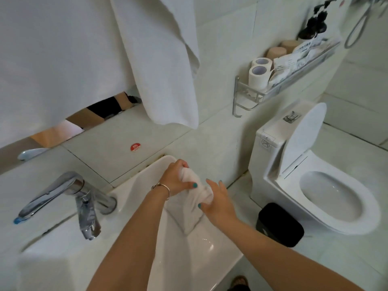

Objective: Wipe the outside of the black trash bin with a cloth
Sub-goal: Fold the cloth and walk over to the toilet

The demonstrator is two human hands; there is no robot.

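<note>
The black trash bin (280,224) stands on the floor, in the gap between the white sink (189,248) and the toilet (315,185), close to the base of the toilet, and no hand touches it. The white cloth (194,198) is above the basin of the sink, twisted into a thick roll that hangs down at its lower end. The left hand (175,178) holds the upper end of the cloth; its grip is closed, with the fingers curled over the top and the thumb pressed on the side. The right hand (218,201) holds the middle part of the cloth from the right side, the thumb pinching it from below, while some fingers point up and look more relaxed. A thin bracelet (162,186) is on the left wrist. The chrome faucet (69,198) is at the left of the sink. A white towel (159,59) hangs on the wall above. Higher on the wall, a metal shelf (283,85) carries toilet paper rolls (259,74), small packets and dark pump bottles (317,24). The toilet lid is up. A round red sticker (135,147) is on the wall tile behind the sink.
</note>
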